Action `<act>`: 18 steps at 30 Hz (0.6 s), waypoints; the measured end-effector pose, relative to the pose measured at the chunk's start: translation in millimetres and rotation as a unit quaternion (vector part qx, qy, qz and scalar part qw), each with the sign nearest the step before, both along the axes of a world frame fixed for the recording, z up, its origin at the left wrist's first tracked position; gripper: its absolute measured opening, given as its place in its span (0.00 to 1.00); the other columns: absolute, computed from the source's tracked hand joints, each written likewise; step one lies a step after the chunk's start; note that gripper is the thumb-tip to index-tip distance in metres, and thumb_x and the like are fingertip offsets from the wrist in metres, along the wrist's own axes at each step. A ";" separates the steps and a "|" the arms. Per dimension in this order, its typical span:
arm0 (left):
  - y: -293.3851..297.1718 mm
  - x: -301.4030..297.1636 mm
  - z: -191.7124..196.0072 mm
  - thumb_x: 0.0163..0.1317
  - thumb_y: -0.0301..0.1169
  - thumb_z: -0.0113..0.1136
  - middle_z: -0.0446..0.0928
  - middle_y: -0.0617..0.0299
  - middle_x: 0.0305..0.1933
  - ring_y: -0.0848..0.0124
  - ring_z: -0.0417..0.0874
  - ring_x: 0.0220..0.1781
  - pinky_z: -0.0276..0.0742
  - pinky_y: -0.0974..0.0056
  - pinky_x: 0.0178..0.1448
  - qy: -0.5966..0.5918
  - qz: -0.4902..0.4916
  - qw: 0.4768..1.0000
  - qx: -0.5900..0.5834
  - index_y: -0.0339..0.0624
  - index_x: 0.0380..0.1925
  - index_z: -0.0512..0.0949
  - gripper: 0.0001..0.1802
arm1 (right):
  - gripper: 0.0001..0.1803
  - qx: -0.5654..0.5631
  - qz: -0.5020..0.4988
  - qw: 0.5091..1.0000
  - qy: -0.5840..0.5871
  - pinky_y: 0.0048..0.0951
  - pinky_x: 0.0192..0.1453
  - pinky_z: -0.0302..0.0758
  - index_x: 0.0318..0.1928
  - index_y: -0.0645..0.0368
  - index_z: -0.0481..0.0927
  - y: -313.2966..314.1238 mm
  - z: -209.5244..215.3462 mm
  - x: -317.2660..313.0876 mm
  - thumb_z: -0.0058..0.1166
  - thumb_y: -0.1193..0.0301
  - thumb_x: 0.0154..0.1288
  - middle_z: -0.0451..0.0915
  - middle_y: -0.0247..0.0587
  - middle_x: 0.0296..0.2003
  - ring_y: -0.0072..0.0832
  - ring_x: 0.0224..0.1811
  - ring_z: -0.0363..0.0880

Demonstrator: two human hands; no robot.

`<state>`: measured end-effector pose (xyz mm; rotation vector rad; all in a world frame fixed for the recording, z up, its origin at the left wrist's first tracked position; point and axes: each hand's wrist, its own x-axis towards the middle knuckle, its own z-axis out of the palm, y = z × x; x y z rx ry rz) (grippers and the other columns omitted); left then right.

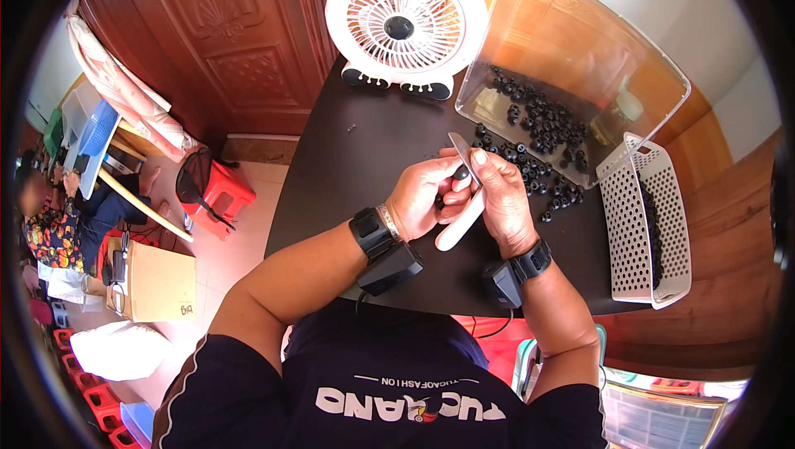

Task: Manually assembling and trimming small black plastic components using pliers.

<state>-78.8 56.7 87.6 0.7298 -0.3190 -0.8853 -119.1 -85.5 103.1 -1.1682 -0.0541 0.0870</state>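
Observation:
Over the dark table, my left hand (416,194) pinches a small black rounded piece (461,173) between thumb and fingers. My right hand (507,205) is closed around a knife, its pale handle (460,224) slanting down toward me. The thumb lies along the metal blade (460,149), which points up and away beside the black piece. Whether the edge touches the piece I cannot tell. Another dark bit shows among the left fingers, partly hidden. Loose black pieces (542,176) of the same sort lie scattered just beyond my right hand.
A clear plastic bin (580,43) lies tipped at the back right, with many black pieces inside. To the right stands a white perforated basket (625,238) holding more. A white fan (406,26) stands at the back. Left of the table are a red stool (225,196) and another person (58,225).

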 end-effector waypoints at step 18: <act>-4.2 -7.3 -3.6 0.65 0.41 0.45 0.64 0.67 0.21 0.76 0.63 0.21 0.59 0.72 0.26 0.037 0.065 0.997 0.022 0.45 0.24 0.66 0.15 | 0.19 -0.073 -0.011 0.992 -0.105 0.23 0.34 0.81 0.47 0.63 0.79 0.5 -6.3 2.9 0.50 0.60 0.69 0.78 0.33 0.31 0.18 0.27 0.77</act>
